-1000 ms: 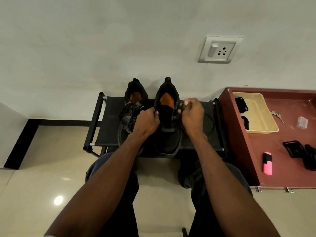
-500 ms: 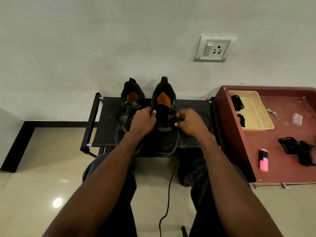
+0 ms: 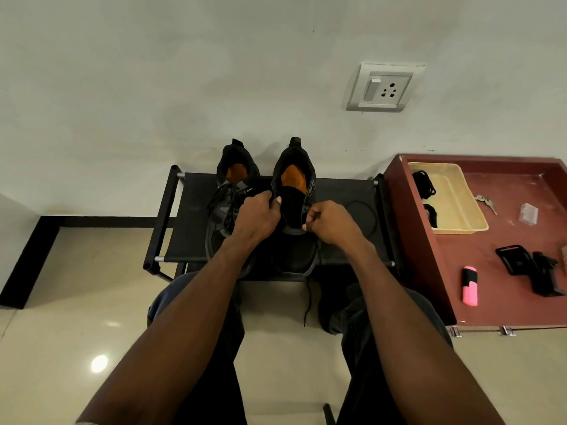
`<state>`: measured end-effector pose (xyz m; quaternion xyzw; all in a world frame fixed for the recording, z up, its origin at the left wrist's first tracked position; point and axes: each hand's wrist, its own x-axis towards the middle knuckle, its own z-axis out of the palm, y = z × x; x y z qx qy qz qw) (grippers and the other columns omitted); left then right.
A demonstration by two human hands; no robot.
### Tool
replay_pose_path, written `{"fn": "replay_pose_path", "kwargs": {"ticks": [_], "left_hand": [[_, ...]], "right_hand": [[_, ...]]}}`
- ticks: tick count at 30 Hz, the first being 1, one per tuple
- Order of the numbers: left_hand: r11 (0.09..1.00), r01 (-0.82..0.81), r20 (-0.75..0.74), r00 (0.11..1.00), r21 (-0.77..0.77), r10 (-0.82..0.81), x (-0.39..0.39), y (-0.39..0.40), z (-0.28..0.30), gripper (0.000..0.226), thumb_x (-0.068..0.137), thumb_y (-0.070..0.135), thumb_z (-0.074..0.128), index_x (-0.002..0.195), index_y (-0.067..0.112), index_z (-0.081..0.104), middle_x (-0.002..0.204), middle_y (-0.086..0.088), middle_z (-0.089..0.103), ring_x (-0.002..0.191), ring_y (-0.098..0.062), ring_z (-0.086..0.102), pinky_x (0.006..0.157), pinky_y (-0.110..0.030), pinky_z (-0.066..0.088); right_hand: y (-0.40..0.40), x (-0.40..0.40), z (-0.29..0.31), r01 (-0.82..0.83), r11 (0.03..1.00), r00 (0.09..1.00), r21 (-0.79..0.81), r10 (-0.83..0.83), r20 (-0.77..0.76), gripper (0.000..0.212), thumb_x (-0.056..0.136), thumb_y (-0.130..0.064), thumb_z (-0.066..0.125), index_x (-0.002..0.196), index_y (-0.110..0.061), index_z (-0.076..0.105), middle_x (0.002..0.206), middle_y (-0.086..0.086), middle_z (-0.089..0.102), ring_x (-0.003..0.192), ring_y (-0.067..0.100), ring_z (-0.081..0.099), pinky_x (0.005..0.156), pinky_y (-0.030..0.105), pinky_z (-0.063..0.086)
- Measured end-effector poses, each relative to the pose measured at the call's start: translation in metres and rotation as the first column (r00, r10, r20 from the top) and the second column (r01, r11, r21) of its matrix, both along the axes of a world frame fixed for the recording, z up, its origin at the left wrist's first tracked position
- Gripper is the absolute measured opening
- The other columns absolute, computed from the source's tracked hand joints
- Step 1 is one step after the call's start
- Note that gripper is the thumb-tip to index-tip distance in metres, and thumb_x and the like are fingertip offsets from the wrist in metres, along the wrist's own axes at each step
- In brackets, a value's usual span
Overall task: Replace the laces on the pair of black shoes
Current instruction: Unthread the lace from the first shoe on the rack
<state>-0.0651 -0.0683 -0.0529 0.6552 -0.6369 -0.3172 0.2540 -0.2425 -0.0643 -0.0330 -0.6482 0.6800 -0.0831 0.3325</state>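
Two black shoes are standing side by side on a low black shoe rack (image 3: 196, 237), heels toward the wall and toes toward the person, so that each long axis is running straight away from the body. The right shoe (image 3: 294, 210) is being worked on, and it is lying directly between the two hands. Its left collar edge is being gripped by the left hand (image 3: 257, 216), fingers curled over the rim. The right hand (image 3: 333, 223) is clenched just beside the shoe's right eyelet row, and a lace (image 3: 307, 297) appears to be pinched in it; the pinch itself is too small to be confirmed. A loose end of that lace is hanging down past the toe toward the floor. The right hand is judged to be the nearer one to the eyelets, so the coming pull is likely to be made outward and toward the body. The left shoe (image 3: 230, 207) is sitting still laced, touching the back of the left hand. A small white mark is being shown on its tongue, but it cannot be read with certainty. No other writing is legible.
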Motion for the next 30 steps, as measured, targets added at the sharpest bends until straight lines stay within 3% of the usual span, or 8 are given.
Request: {"fn": "replay_pose_path", "kwargs": {"ticks": [5,12,15,18,21,23,27,30], "left_hand": [[1.000,-0.010,0.009,1.000,-0.002,0.010,-0.002,-0.001,0.001,0.032,0.103,0.033,0.047,0.083,0.009,0.053,0.076,-0.012,0.066,0.066,-0.030,0.066,0.065,-0.053,0.056],[1.000,-0.013,-0.005,1.000,0.003,0.013,-0.002,-0.002,-0.001,0.033,0.102,0.034,0.048,0.083,0.008,0.052,0.076,-0.013,0.065,0.067,-0.031,0.065,0.064,-0.053,0.056],[1.000,-0.017,-0.006,1.000,-0.016,0.017,-0.001,-0.003,-0.002,0.035,0.102,0.034,0.050,0.076,0.010,0.048,0.070,-0.009,0.059,0.061,-0.026,0.059,0.057,-0.046,0.049],[0.997,-0.044,-0.002,0.999,-0.060,0.044,-0.001,-0.001,-0.001,0.029,0.102,0.036,0.052,0.082,0.015,0.051,0.066,0.000,0.053,0.057,-0.014,0.049,0.057,-0.032,0.036],[0.970,-0.130,-0.024,0.992,-0.206,0.128,-0.002,0.006,0.004,0.033,0.102,0.037,0.053,0.122,0.011,0.059,0.086,0.001,0.062,0.070,-0.013,0.055,0.065,-0.031,0.043],[0.947,-0.086,0.023,0.995,-0.309,0.097,-0.002,0.009,0.005,0.030,0.100,0.034,0.057,0.120,0.013,0.064,0.109,-0.002,0.058,0.086,-0.010,0.052,0.073,-0.031,0.047],[0.957,0.206,0.217,0.963,-0.203,-0.161,-0.003,0.011,-0.009,0.031,0.092,0.041,0.067,0.113,0.019,0.074,0.148,-0.009,0.034,0.136,-0.028,0.028,0.114,-0.047,0.030],[0.944,0.322,0.309,0.907,-0.073,-0.285,-0.004,0.014,-0.014,0.039,0.089,0.051,0.067,0.119,0.027,0.072,0.162,-0.011,0.010,0.147,-0.033,0.004,0.119,-0.051,0.012]], "right_hand": [[0.004,0.006,0.004,-0.003,1.000,0.992,0.022,0.005,-0.125,0.037,0.080,-0.041,0.080,0.076,-0.013,0.057,0.078,0.003,0.065,0.075,0.023,0.064,0.067,0.035,0.049],[0.010,0.012,0.007,0.117,0.992,0.972,0.046,-0.105,-0.208,0.024,0.083,-0.022,0.073,0.077,-0.007,0.055,0.074,0.005,0.057,0.079,0.031,0.062,0.065,0.034,0.046],[0.015,0.016,0.031,-0.047,0.981,0.983,0.190,0.011,0.185,0.016,0.086,-0.018,0.071,0.083,-0.002,0.069,0.072,0.017,0.064,0.059,0.020,0.055,0.055,0.030,0.041],[0.024,0.012,0.050,-0.344,0.886,0.763,0.312,0.070,0.643,0.011,0.094,-0.016,0.067,0.099,-0.010,0.074,0.101,0.015,0.075,0.057,0.014,0.056,0.054,0.023,0.042],[0.009,0.003,0.027,0.077,0.986,0.822,0.150,-0.148,0.550,0.010,0.093,-0.010,0.066,0.089,-0.013,0.074,0.089,0.008,0.076,0.061,0.014,0.062,0.058,0.028,0.048],[-0.005,-0.006,0.008,0.396,0.918,0.872,-0.031,-0.365,0.325,0.016,0.090,-0.009,0.063,0.079,-0.016,0.073,0.082,0.003,0.073,0.071,0.016,0.066,0.069,0.034,0.053],[-0.014,-0.008,-0.007,0.425,0.905,0.861,0.014,-0.409,0.302,0.027,0.088,-0.032,0.074,0.078,-0.010,0.061,0.074,0.005,0.063,0.068,0.018,0.056,0.067,0.033,0.046],[-0.013,0.006,-0.009,0.332,0.943,0.914,-0.001,-0.322,0.247,0.038,0.084,-0.044,0.075,0.089,-0.011,0.057,0.081,0.003,0.063,0.074,0.020,0.058,0.067,0.034,0.046]]}}
